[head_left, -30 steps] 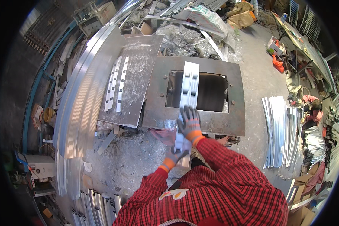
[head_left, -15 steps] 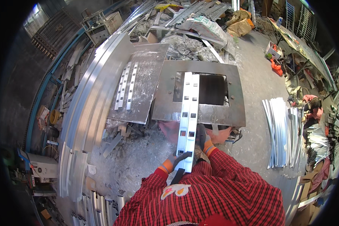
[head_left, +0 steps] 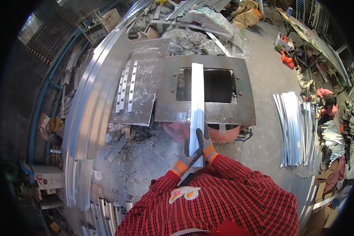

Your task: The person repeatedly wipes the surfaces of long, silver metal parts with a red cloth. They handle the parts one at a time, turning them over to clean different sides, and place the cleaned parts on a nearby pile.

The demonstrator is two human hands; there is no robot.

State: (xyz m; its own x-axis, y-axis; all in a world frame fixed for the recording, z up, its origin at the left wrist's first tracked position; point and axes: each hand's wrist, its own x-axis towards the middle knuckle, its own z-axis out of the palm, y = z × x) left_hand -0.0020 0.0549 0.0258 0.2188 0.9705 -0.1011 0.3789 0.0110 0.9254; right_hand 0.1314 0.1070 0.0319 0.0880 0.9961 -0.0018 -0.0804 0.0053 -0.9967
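A pair of long silvery aluminium profiles (head_left: pixel 197 94) lies side by side, pointing away from me over a dark steel plate (head_left: pixel 244 110) with a rectangular opening. Plain faces show on top; no square holes are visible on them. My left hand (head_left: pixel 190 157), gloved in grey and orange, is closed around their near end. Just ahead of it on the right side, my right hand (head_left: pixel 205 142) grips them too, its thumb along the edge. To the left, several strips with square holes (head_left: pixel 132 84) lie on a second dark plate (head_left: pixel 147 59).
Long aluminium profiles (head_left: pixel 84 114) are stacked along the left, and another bundle (head_left: pixel 293 129) lies on the floor at right. A co-worker (head_left: pixel 327 104) crouches beyond that bundle. Scrap and plastic bags (head_left: pixel 194 41) pile up behind the plates. Red cloth (head_left: pixel 176 131) hangs below the front plate.
The profiles have been turned over, so their square holes no longer show. My left hand has moved forward and right along them, closer to my right hand. The view has shifted slightly.
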